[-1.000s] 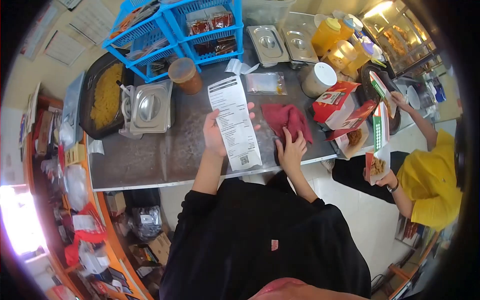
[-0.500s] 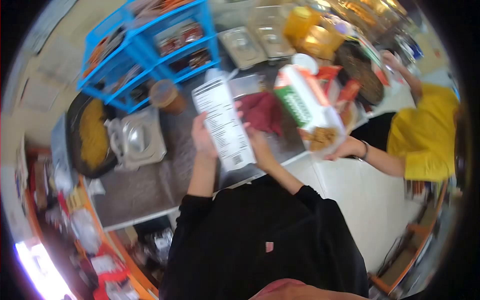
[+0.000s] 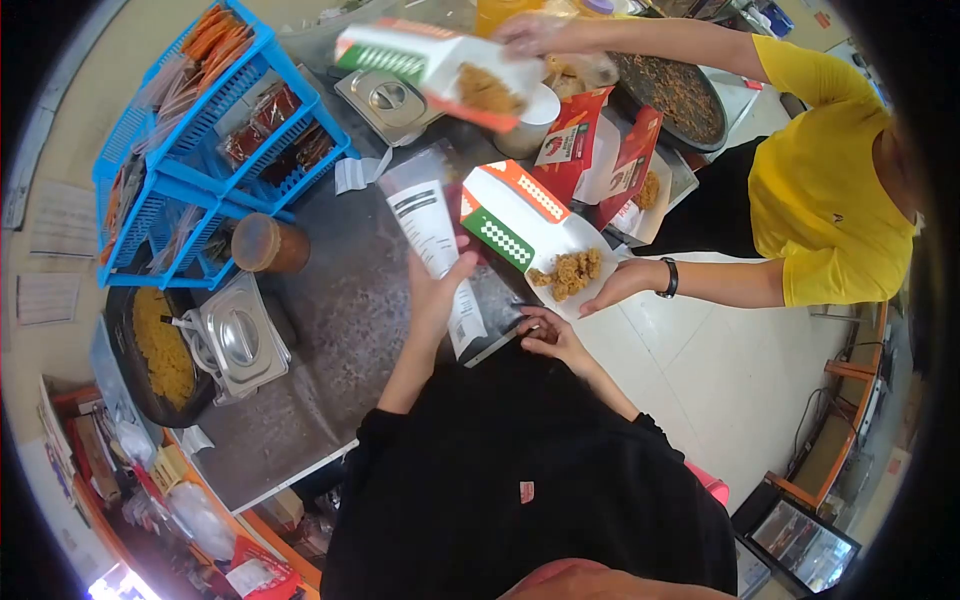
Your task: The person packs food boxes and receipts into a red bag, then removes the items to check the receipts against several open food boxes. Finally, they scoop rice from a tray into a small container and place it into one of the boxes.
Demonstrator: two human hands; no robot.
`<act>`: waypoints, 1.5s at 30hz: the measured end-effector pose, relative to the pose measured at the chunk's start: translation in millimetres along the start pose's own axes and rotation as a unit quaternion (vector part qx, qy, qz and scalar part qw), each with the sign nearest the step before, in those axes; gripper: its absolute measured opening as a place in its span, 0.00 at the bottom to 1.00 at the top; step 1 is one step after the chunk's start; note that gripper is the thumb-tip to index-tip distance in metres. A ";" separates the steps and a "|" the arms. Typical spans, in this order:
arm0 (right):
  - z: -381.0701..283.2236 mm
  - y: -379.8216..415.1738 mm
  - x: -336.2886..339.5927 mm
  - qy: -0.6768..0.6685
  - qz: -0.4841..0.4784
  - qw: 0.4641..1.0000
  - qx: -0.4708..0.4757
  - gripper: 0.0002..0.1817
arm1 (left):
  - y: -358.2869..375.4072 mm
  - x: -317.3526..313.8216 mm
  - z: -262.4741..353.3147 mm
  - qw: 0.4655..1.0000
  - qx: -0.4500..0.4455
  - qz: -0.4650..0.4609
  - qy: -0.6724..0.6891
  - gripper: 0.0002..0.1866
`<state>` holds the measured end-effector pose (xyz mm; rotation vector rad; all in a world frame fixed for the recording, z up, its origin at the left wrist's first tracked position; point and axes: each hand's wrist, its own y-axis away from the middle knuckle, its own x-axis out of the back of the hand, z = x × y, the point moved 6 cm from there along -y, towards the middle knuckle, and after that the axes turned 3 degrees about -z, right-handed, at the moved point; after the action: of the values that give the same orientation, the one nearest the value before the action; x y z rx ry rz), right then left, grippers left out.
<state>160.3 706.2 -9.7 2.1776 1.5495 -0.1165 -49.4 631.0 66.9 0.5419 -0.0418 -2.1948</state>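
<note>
My left hand grips a long printed receipt, thumb across its front. Clear plastic shows around the upper part of the paper. My right hand is at the table's front edge, off the receipt, its fingers loosely curled and apart with nothing visible in them. Just above it, a co-worker's hand holds an open white, orange and green takeaway box with fried chicken inside. The co-worker's other hand holds a second such box, blurred, over the back of the table.
Blue plastic baskets with packets stand at the back left, beside a brown-filled tub. A lidded steel container and a black pan of yellow food are at left. Red boxes stand right, near the co-worker in yellow.
My right hand has let go of the receipt and moved right and down. The receipt, in my left hand, is lower. The co-worker's boxes have come further left, one over the table's back.
</note>
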 end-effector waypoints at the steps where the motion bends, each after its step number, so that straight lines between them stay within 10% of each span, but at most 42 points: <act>1: 6.2 -1.1 4.2 0.005 0.012 1.000 -0.015 0.29 | -5.6 -4.5 -3.8 1.000 0.010 0.008 -0.005 0.24; 10: 40.0 -27.7 5.5 0.082 -0.041 0.990 -0.112 0.26 | -12.1 56.1 -41.7 0.972 0.111 0.087 0.185 0.26; 16: -3.2 -63.4 -45.5 0.244 -0.050 0.968 -0.018 0.21 | 5.4 109.8 -42.0 0.954 0.102 0.154 0.236 0.28; 22: -108.8 -113.8 -100.2 0.600 0.151 0.721 0.312 0.18 | 12.9 119.1 -29.3 0.950 0.063 0.094 0.290 0.34; 28: -98.8 -178.9 -115.7 0.756 0.122 0.582 0.274 0.08 | 12.1 115.6 5.1 0.900 0.010 -0.070 0.430 0.39; 32: -101.1 -197.3 -121.5 0.721 0.114 0.619 0.289 0.03 | 7.5 111.6 30.0 0.867 -0.009 -0.129 0.480 0.38; 35: -131.2 -171.3 -138.3 0.440 0.098 0.864 0.226 0.10 | 4.4 113.3 41.0 0.856 -0.024 -0.154 0.493 0.39; 38: -100.1 -150.2 -151.0 0.223 -0.082 0.968 0.079 0.15 | 4.6 114.0 46.9 0.859 -0.030 -0.156 0.488 0.38; 45: -52.5 -136.4 -152.0 0.271 -0.105 0.957 0.019 0.10 | 13.5 155.8 4.0 0.970 -0.040 0.016 0.240 0.32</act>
<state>-29.2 630.4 43.3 2.1767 2.0844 0.4238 -125.5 504.0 16.3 1.0035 0.2934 -1.9709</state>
